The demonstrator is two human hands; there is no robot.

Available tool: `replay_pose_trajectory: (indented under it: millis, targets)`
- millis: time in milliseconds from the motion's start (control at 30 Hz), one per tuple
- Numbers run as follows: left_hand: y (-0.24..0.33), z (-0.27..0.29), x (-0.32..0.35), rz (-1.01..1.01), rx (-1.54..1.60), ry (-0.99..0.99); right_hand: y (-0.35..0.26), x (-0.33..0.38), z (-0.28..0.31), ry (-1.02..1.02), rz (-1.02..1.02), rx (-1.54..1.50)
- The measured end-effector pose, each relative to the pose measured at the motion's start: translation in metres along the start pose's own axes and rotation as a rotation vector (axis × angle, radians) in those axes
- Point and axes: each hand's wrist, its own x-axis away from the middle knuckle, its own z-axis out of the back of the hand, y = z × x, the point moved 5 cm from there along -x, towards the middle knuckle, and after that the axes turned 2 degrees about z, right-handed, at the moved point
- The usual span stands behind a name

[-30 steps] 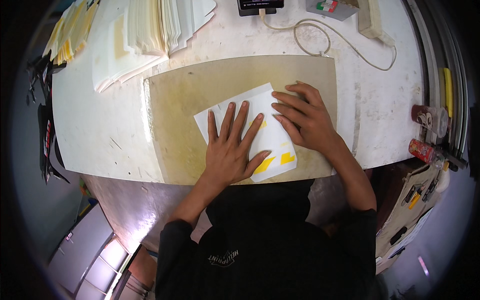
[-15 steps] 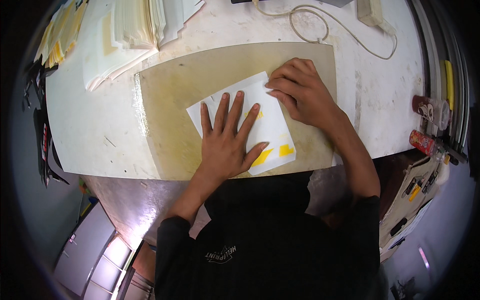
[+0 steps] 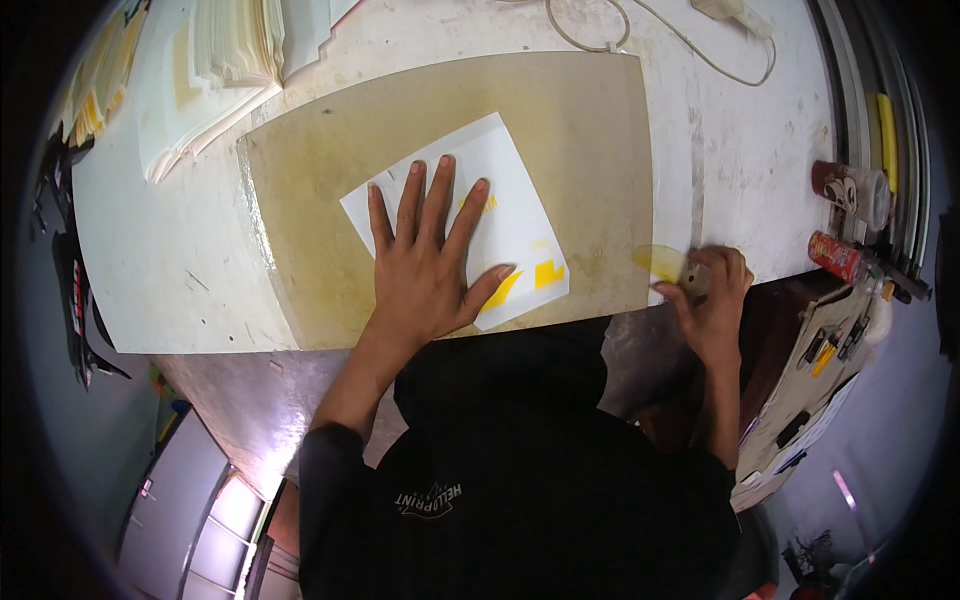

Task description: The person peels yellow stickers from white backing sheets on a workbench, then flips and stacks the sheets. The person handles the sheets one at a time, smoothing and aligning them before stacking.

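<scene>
A white sheet [image 3: 512, 225] with yellow lettering and solid yellow shapes lies tilted on a tan, translucent mat [image 3: 590, 130]. Spread flat across its left part, my left hand [image 3: 425, 265] has its fingers apart and holds nothing. The palm and fingers hide some of the sheet beneath. Beyond the mat's right edge, near the table's front, is my right hand [image 3: 715, 300], its thumb and fingers bent around a flat, yellowish, see-through piece [image 3: 658, 263]. Blur keeps me from telling exactly what this piece is.
Stacked papers [image 3: 235, 50] sit at the back left of the white table [image 3: 180, 270]. A cable [image 3: 680, 30] loops at the back right. A cup [image 3: 865, 193] and a red can [image 3: 835, 256] stand at the right edge, near a board with tools [image 3: 815, 370].
My right hand has left the sheet's upper right corner and come down right; the yellowish piece now shows in it. My left hand stays on the sheet. The whole view has shifted slightly.
</scene>
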Motion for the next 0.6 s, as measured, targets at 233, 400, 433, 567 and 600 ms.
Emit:
replay_pose_trajectory:
  millis: [233,400,433,567,600]
  targets:
    - [0.002,0.001,0.000,0.004,0.029,0.030,-0.017,0.015,-0.032,0.188,0.044,-0.499]
    - [0.004,0.002,0.000,0.001,0.005,0.037,-0.078,-0.019,-0.021,0.176,0.374,-0.391]
    - [0.004,0.002,0.000,0.000,0.001,0.045,-0.082,-0.020,-0.023,0.171,0.382,-0.381]
    - [0.003,0.001,0.001,-0.003,-0.012,0.056,-0.084,-0.019,-0.033,0.173,0.391,-0.331]
    - [0.003,0.001,0.001,-0.002,-0.016,0.054,-0.083,-0.020,-0.034,0.180,0.389,-0.317]
